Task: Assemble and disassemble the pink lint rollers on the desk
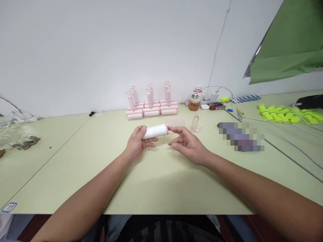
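- We hold a white roller (155, 131) above the pale green bench (151, 188), lying roughly level, its left end in our left hand (136, 144).
- The left hand's fingers are curled around that end, thumb on top, gripping it.
- Our right hand (187, 144) sits at the roller's right end, fingertips pinching a translucent pink cover (176, 123) that juts from that end; we cannot tell how firmly it is gripped.
- Just behind the right hand a small clear bottle (195, 123) stands upright on the bench.
- Further back, by the wall, a stack of pink rollers (151, 110) is lined up, with pink handles standing upright on it.
- To the right of the stack stands a drink bottle (196, 98) with a white cap, and near it white cables (227, 92).
- Far right lies a heap of yellow-green parts (285, 113); far left, glass jars (15, 141).
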`<action>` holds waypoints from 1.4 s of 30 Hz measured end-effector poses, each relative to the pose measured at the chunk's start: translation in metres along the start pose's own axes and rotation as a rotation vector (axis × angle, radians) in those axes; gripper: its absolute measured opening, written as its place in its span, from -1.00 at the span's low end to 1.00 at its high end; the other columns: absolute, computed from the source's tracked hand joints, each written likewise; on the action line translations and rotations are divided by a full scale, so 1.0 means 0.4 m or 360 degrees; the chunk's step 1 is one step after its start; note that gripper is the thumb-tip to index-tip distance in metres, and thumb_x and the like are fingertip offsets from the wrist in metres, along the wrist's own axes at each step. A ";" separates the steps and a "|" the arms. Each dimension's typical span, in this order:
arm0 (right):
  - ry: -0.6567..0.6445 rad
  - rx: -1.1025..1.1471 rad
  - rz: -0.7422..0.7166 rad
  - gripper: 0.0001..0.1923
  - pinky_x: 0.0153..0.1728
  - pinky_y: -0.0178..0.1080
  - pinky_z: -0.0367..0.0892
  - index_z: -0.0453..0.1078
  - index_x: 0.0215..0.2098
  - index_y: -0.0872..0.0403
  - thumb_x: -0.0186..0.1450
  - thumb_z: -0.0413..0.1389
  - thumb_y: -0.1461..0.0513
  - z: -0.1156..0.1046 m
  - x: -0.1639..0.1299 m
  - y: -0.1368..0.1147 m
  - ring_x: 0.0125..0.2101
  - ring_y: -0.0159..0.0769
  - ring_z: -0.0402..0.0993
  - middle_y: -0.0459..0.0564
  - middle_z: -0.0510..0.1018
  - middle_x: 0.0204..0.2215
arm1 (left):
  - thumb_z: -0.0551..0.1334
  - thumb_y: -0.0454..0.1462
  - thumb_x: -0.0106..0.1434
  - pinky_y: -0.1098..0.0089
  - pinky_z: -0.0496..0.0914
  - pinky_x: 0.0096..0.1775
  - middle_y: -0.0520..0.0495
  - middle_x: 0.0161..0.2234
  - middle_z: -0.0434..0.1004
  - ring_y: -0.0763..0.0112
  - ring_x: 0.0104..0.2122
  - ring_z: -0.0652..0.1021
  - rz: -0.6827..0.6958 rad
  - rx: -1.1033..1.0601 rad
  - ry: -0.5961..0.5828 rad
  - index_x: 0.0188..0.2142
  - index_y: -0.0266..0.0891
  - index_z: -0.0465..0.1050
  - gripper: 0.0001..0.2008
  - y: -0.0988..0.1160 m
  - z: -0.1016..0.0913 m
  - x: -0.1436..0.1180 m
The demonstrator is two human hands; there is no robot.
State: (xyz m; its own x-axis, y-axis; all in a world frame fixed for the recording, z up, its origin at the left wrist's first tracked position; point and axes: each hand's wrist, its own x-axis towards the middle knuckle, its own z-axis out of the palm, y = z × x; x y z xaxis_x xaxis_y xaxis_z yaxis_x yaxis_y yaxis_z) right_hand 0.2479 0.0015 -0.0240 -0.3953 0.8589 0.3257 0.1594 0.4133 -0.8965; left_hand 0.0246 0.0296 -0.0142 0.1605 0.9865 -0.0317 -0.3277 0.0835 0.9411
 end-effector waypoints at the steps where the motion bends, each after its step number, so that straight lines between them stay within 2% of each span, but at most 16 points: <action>1: 0.0011 -0.0038 0.0002 -0.54 -0.20 -0.07 0.48 0.18 0.16 -0.14 0.31 0.11 0.19 -0.001 0.000 0.000 -0.15 -0.18 0.54 0.07 0.16 0.31 | 0.30 -0.03 0.19 0.41 0.52 -0.49 -0.05 -0.26 0.50 0.27 -0.37 0.65 0.0015 0.0020 -0.0022 -0.17 -0.18 0.19 -0.60 0.001 0.000 -0.001; 7: -0.0055 -0.0300 0.0051 -0.21 -0.17 -0.09 0.51 -0.07 0.39 -0.22 0.27 0.12 0.22 -0.003 0.002 0.002 -0.04 -0.08 0.53 0.06 0.26 0.26 | 0.26 0.01 0.23 0.33 0.56 -0.33 -0.11 -0.06 0.40 0.28 -0.26 0.64 0.0086 0.0328 -0.0166 -0.10 -0.16 0.16 -0.57 -0.010 -0.001 -0.009; 11: -0.0111 -0.0358 0.0057 -0.16 -0.15 -0.08 0.51 -0.14 0.40 -0.25 0.26 0.12 0.23 -0.006 0.001 -0.004 -0.01 -0.06 0.51 0.03 0.16 0.32 | 0.22 -0.03 0.28 0.22 0.56 -0.22 -0.14 0.03 0.30 0.23 -0.13 0.60 0.0055 0.0538 -0.0313 0.02 -0.13 0.10 -0.55 -0.006 -0.010 -0.015; 14: -0.0137 -0.0341 0.0087 -0.14 -0.16 -0.07 0.51 -0.20 0.41 -0.22 0.26 0.11 0.24 -0.008 0.003 -0.005 0.01 -0.06 0.49 0.08 0.18 0.31 | 0.21 -0.05 0.30 0.23 0.55 -0.21 -0.16 0.07 0.27 0.20 -0.08 0.58 0.0063 0.0651 -0.0417 0.07 -0.11 0.09 -0.54 0.002 -0.017 -0.017; 17: -0.0094 -0.0267 0.0116 -0.16 -0.15 -0.05 0.49 -0.16 0.42 -0.17 0.26 0.11 0.23 -0.006 0.006 0.001 -0.02 -0.07 0.51 0.12 0.26 0.25 | 0.20 -0.04 0.29 0.27 0.53 -0.27 -0.15 0.03 0.30 0.24 -0.16 0.60 0.0079 0.0684 -0.0410 0.06 -0.12 0.13 -0.55 0.001 -0.018 -0.016; 20: 0.0060 -0.0196 0.0099 -0.22 -0.18 -0.09 0.49 -0.07 0.40 -0.15 0.27 0.10 0.23 0.001 0.007 0.010 -0.03 -0.08 0.50 0.13 0.25 0.24 | 0.22 -0.04 0.28 0.32 0.51 -0.33 -0.12 -0.04 0.35 0.32 -0.26 0.60 0.0080 0.0614 -0.0377 0.04 -0.14 0.16 -0.56 -0.009 -0.014 -0.015; 22: 0.0143 -0.0176 0.0085 -0.20 -0.22 -0.11 0.49 -0.11 0.40 -0.15 0.27 0.10 0.22 0.005 0.005 0.013 0.00 -0.08 0.48 0.14 0.24 0.24 | 0.23 -0.04 0.27 0.35 0.50 -0.35 -0.10 -0.07 0.37 0.35 -0.30 0.60 0.0078 0.0549 -0.0383 0.03 -0.15 0.17 -0.56 -0.016 -0.010 -0.014; 25: 0.0045 -0.0167 0.0073 -0.18 -0.22 -0.12 0.48 -0.14 0.41 -0.13 0.26 0.10 0.22 0.008 0.004 0.011 -0.08 -0.13 0.52 0.15 0.28 0.21 | 0.27 -0.04 0.23 0.37 0.49 -0.38 -0.08 -0.09 0.37 0.38 -0.34 0.60 0.0073 0.0473 -0.0350 0.02 -0.15 0.18 -0.54 -0.022 -0.008 -0.011; 27: 0.0011 -0.0236 -0.0002 -0.25 -0.21 -0.11 0.47 -0.02 0.37 -0.11 0.26 0.10 0.22 0.001 0.008 0.010 -0.15 -0.17 0.54 0.14 0.29 0.20 | 0.29 -0.03 0.20 0.38 0.48 -0.41 -0.06 -0.11 0.37 0.40 -0.38 0.60 0.0070 0.0421 -0.0285 0.00 -0.15 0.18 -0.51 -0.021 -0.009 -0.007; 29: 0.0212 -0.0409 -0.0149 -0.40 -0.17 -0.10 0.45 0.19 0.26 -0.05 0.25 0.09 0.22 -0.015 0.016 0.011 -0.17 -0.19 0.52 0.13 0.36 0.13 | 0.31 -0.04 0.18 0.39 0.47 -0.44 -0.06 -0.12 0.37 0.42 -0.41 0.59 0.0069 0.0353 -0.0207 -0.01 -0.15 0.18 -0.50 -0.018 -0.010 -0.003; 31: 0.0585 -0.0619 -0.0257 -0.56 -0.15 -0.09 0.42 0.33 0.09 0.01 0.23 0.10 0.22 -0.044 0.028 0.016 -0.20 -0.19 0.48 0.09 0.45 -0.03 | 0.32 -0.05 0.17 0.40 0.46 -0.47 -0.07 -0.11 0.38 0.42 -0.43 0.59 0.0064 0.0286 -0.0141 -0.02 -0.16 0.17 -0.50 -0.012 -0.010 0.000; 33: 0.0953 -0.0781 -0.0217 -0.63 -0.17 -0.08 0.40 0.35 0.00 0.02 0.21 0.11 0.19 -0.082 0.043 0.026 -0.24 -0.18 0.44 0.06 0.46 -0.13 | 0.33 -0.07 0.15 0.41 0.45 -0.48 -0.07 -0.11 0.39 0.43 -0.45 0.59 0.0049 0.0221 -0.0092 -0.03 -0.17 0.17 -0.50 -0.006 -0.009 0.002; 35: 0.1196 -0.0879 -0.0095 -0.59 -0.18 -0.06 0.38 0.31 0.00 0.01 0.17 0.13 0.18 -0.123 0.057 0.042 -0.20 -0.14 0.40 0.07 0.43 -0.09 | 0.34 -0.08 0.14 0.41 0.44 -0.50 -0.07 -0.13 0.40 0.44 -0.47 0.58 0.0030 0.0160 -0.0065 -0.05 -0.18 0.18 -0.51 -0.003 -0.008 0.002; 38: 0.1288 -0.0948 0.0132 -0.51 -0.09 0.00 0.32 0.25 0.04 0.02 0.15 0.13 0.14 -0.170 0.076 0.080 -0.05 -0.04 0.33 0.12 0.39 0.02 | 0.33 -0.09 0.14 0.42 0.43 -0.51 -0.06 -0.17 0.42 0.43 -0.49 0.57 0.0011 0.0105 -0.0052 -0.08 -0.19 0.20 -0.54 0.000 -0.008 0.002; 42: 0.1151 -0.0987 0.0484 -0.46 0.01 0.06 0.23 0.24 0.05 0.05 0.10 0.14 0.15 -0.193 0.090 0.124 0.03 0.04 0.30 0.15 0.41 0.03 | 0.32 -0.09 0.15 0.41 0.44 -0.51 -0.05 -0.21 0.44 0.43 -0.48 0.57 0.0006 0.0087 -0.0056 -0.09 -0.19 0.22 -0.56 0.001 -0.009 0.002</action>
State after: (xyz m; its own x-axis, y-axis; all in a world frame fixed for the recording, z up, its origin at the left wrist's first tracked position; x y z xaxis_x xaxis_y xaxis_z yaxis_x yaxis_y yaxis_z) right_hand 0.3112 0.0761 -0.0336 0.3534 0.8466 0.3979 0.6879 0.0531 -0.7238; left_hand 0.0211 0.0308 -0.0150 0.1926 0.9811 -0.0169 -0.2769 0.0708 0.9583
